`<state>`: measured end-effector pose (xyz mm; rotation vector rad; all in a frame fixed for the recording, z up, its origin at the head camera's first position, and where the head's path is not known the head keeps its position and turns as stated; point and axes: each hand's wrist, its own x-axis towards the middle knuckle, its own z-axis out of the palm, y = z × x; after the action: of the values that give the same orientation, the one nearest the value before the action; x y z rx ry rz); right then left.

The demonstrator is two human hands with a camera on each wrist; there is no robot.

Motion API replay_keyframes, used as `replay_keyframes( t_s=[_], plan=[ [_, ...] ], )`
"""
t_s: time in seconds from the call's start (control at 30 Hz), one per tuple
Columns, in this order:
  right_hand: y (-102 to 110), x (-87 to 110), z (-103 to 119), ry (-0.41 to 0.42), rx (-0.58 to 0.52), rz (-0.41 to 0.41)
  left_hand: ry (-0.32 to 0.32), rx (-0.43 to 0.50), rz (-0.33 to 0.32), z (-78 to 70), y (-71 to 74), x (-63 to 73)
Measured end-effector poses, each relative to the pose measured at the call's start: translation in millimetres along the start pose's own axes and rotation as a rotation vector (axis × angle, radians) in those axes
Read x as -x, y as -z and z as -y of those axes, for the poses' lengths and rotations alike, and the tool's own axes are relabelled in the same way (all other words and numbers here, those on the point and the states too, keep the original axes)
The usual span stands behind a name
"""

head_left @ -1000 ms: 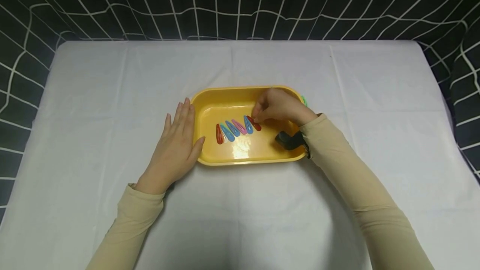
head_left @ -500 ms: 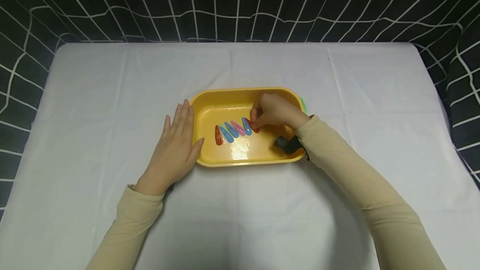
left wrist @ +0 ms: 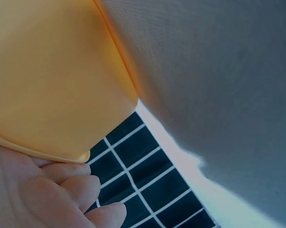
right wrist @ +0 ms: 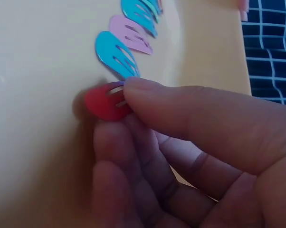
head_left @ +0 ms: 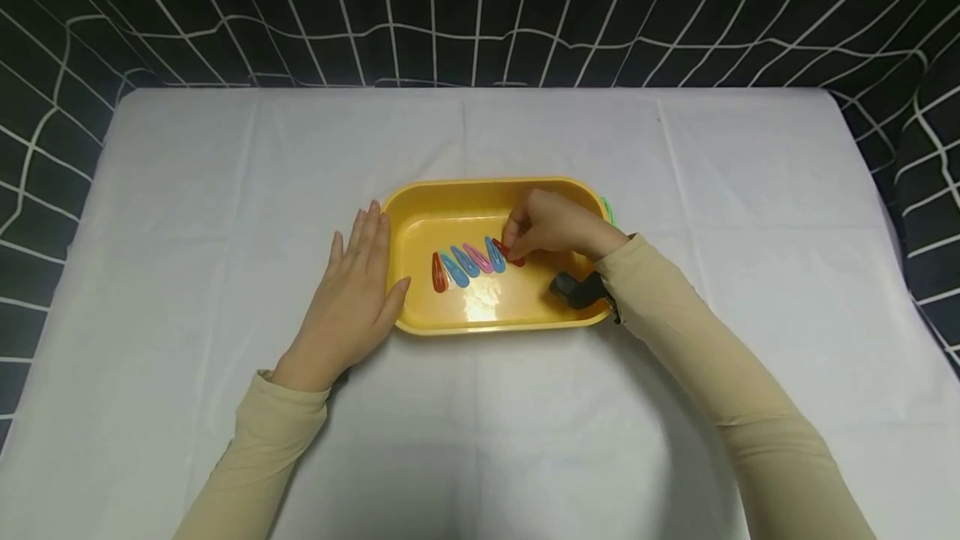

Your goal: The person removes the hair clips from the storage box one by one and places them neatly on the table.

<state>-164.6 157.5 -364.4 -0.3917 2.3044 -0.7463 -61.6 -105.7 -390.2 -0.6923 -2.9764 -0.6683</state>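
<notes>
A yellow tray lies on the white cloth. In it a slanted row of snap hair clips runs from a red hair clip at the left, past blue ones and a pink hair clip, to a blue hair clip. My right hand pinches another red hair clip between thumb and fingers at the row's right end, its narrow end hidden by the thumb. Flat against the tray's left rim lies my left hand, fingers straight, thumb over the edge.
A small green thing shows just outside the tray's right end, partly hidden. The black wrist camera hangs from my right wrist over the tray. Dark cloth with a white net stands behind the table.
My right hand has come slightly nearer to me, still pinching the red hair clip. The left hand and the row of clips stay as they were.
</notes>
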Motion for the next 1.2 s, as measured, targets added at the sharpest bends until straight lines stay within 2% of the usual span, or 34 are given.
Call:
replay_keyframes(
  t_s=[0.5,0.67,0.9,1.2],
  plan=[
    [3.3,0.3,-3.3,0.032,-0.111,-0.003,0.001,0.003,-0.005,1.5,-0.6,0.5],
    [8.1,2.3,-5.5,0.027,-0.193,-0.017,-0.006,0.008,-0.015,2.0,-1.1,0.3],
    [11.0,6.6,-4.6,0.052,-0.304,-0.034,-0.007,0.009,-0.013,1.8,-1.8,0.2],
    [13.1,12.0,-6.1,0.115,-0.358,-0.061,-0.018,0.004,-0.020,2.4,-1.6,-0.1]
  ],
)
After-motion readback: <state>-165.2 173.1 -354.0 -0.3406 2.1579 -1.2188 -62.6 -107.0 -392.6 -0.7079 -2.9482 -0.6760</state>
